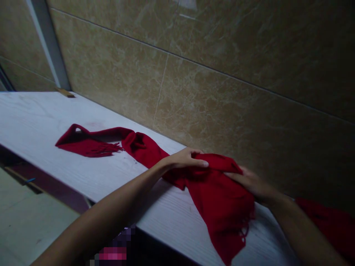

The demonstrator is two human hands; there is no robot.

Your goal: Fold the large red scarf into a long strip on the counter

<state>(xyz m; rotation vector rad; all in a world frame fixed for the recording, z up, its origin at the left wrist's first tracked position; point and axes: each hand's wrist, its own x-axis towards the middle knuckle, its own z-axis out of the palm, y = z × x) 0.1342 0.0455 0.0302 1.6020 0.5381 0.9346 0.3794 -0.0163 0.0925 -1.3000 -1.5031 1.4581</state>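
A fringed end of the red scarf [222, 207] hangs over the near edge of the white table [36, 125]. Just behind it the 2 hands meet on a bunched fold: the right hand [251, 183] lies flat on it, whether it grips I cannot tell; the left hand [185, 159] curls loosely over the top. The scarf's long axis runs away leftward along the wall [222, 74] to its far fringed end, nearer the left hand

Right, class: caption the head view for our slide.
Both hands, left and right, gather a red scarf on a white table.
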